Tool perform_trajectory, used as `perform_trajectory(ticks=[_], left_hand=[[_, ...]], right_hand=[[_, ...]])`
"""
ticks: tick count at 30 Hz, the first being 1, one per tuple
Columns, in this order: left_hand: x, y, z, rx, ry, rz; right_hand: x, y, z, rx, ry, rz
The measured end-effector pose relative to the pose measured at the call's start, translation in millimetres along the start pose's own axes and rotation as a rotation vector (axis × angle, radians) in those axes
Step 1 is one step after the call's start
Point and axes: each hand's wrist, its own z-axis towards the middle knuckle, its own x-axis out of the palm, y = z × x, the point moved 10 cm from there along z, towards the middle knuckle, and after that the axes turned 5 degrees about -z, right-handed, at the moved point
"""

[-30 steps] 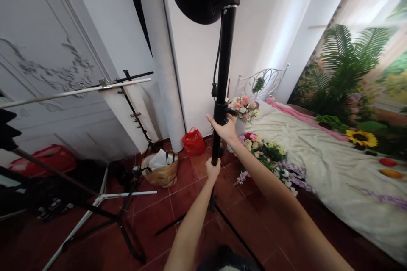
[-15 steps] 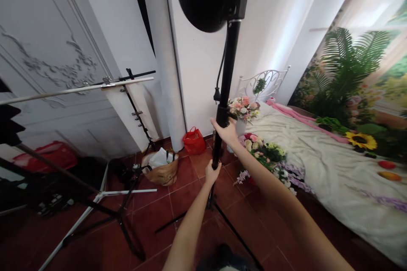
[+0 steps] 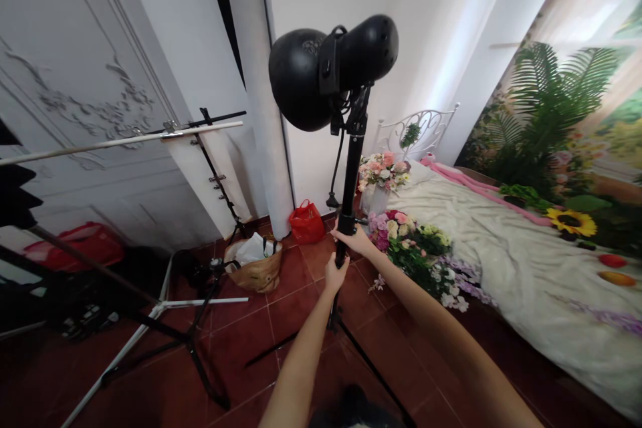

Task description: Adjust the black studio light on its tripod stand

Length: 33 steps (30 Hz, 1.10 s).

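Note:
A black light stand [image 3: 352, 174] rises from the tiled floor in front of me, its legs spread. On its top sits a black studio lamp [image 3: 301, 80] with a round reflector facing left. My left hand [image 3: 336, 274] is wrapped round the pole, just below a collar. Right above it, my right hand [image 3: 354, 241] grips the stand at the black collar [image 3: 347, 221], which has a knob on its right side. A power cord with a plug [image 3: 332, 199] dangles from the lamp beside the pole.
To the right, a bed with a cream cover [image 3: 451, 214] has flower bunches [image 3: 416, 241] along its near side. A woven basket [image 3: 258, 271] and a red bag [image 3: 307, 223] stand on the floor behind. Other stands and a white crossbar [image 3: 210, 128] fill the left.
The lamp and the upper pole have come down, so the whole lamp now shows. My right hand has moved down with the collar, close to my left hand, which has stayed in place.

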Motion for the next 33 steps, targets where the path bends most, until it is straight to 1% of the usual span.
perform_trajectory(ticks=[4, 6, 7, 9, 11, 16, 18, 21, 25, 28, 30, 33], left_hand=[[2.6, 9.1, 2.0, -0.017, 0.015, -0.031], [3.9, 13.0, 3.0, -0.014, 0.027, -0.051], [4.6, 14.5, 3.6, -0.006, 0.032, -0.063], [6.0, 17.6, 4.8, 0.012, 0.041, -0.084], [7.0, 21.8, 5.9, 0.026, 0.039, -0.091], [6.2, 36.6, 7.6, -0.02, 0.01, -0.054], [6.0, 38.5, 7.0, -0.049, 0.01, -0.062], [5.6, 33.6, 5.0, -0.06, 0.01, -0.105], [5.6, 24.2, 1.6, -0.054, -0.004, -0.16], [5.6, 24.1, 0.2, -0.073, -0.032, -0.176], [6.2, 25.6, 0.3, -0.076, -0.042, -0.176], [9.0, 25.0, 1.7, -0.031, -0.015, -0.176]], right_hand=[[0.4, -33.4, -19.4, 0.117, -0.238, -0.042], [3.8, -48.6, -29.5, 0.147, -0.312, -0.057], [6.0, -55.8, -33.3, 0.157, -0.324, -0.062], [10.3, -69.2, -38.0, 0.169, -0.304, -0.074], [13.5, -79.2, -39.5, 0.163, -0.243, -0.091], [22.9, -86.6, -38.1, 0.064, -0.044, -0.118], [26.9, -91.9, -39.4, 0.058, -0.001, -0.121], [29.7, -101.8, -42.8, 0.065, -0.023, -0.109], [28.2, -112.1, -47.2, 0.081, -0.145, -0.122], [26.1, -117.5, -52.3, 0.105, -0.193, -0.194], [24.9, -117.5, -58.2, 0.09, -0.173, -0.298], [22.6, -112.7, -70.8, -0.01, -0.104, -0.433]])
